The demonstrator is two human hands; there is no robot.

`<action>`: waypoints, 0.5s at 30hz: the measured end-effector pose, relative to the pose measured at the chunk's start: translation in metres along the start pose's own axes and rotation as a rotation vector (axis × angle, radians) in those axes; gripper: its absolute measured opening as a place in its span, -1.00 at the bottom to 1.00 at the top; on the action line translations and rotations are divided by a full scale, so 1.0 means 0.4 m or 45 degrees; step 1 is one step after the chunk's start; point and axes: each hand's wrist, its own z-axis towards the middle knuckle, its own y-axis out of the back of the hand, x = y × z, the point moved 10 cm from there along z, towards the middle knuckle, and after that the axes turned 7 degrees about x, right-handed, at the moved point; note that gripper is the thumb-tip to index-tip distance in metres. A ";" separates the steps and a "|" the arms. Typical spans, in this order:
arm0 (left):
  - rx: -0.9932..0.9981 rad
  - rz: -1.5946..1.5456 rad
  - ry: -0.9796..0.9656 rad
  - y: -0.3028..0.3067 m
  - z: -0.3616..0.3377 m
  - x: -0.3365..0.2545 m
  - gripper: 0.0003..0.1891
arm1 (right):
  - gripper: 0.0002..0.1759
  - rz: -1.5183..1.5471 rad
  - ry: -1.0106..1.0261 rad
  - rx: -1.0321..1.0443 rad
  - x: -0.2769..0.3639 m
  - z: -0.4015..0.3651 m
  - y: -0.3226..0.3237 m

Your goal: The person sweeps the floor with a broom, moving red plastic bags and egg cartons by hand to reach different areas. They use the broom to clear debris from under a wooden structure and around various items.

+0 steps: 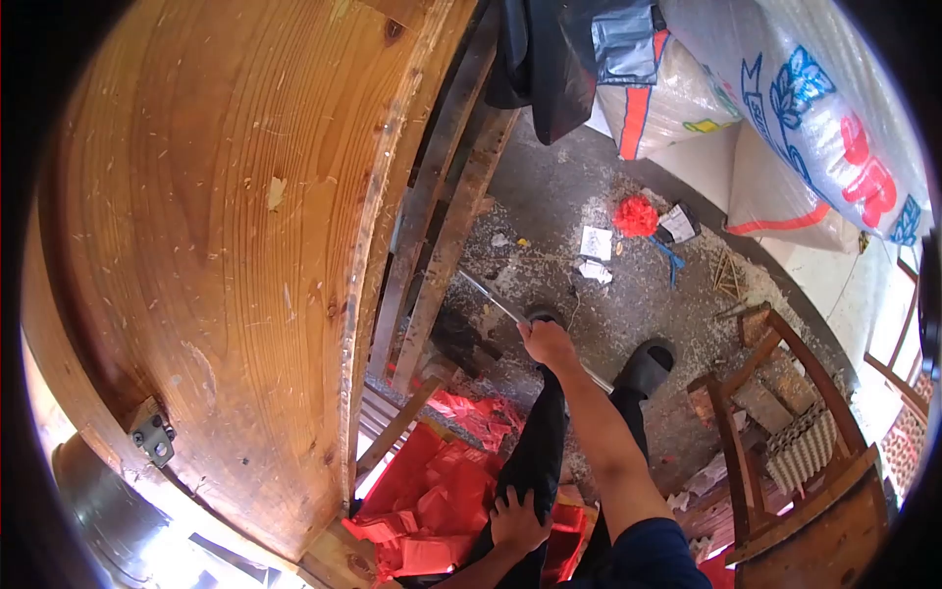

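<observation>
My right hand (549,346) is closed around a long thin silvery rod (491,296), held slantwise above the floor. One end of the rod reaches toward the wooden rails at the left, and the other comes out below my hand toward my dark shoe (645,368). What kind of tool it is I cannot make out. My left hand (520,520) lies on my dark trouser leg (535,442) with its fingers spread, holding nothing. Red plastic bags or sheets (432,501) are heaped beside that hand.
A large wooden board (226,245) fills the left side. Wooden rails (446,216) stand along it. Full sacks (775,128) line the upper right. A wooden chair frame (731,452) lies lower right. The littered floor (549,187) holds a red pompom-like bunch (636,216) and paper scraps (596,242).
</observation>
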 end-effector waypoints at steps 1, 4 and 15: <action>0.016 0.008 -0.004 -0.003 -0.011 0.007 -0.26 | -0.32 0.012 -0.065 -0.006 -0.008 -0.028 -0.008; -0.021 -0.112 -0.023 0.014 -0.001 0.010 -0.28 | -0.31 0.000 -0.140 -0.039 -0.151 -0.196 -0.039; -0.065 -0.055 -0.009 0.051 0.002 0.022 -0.29 | -0.37 -0.105 0.082 -0.103 -0.138 -0.159 -0.006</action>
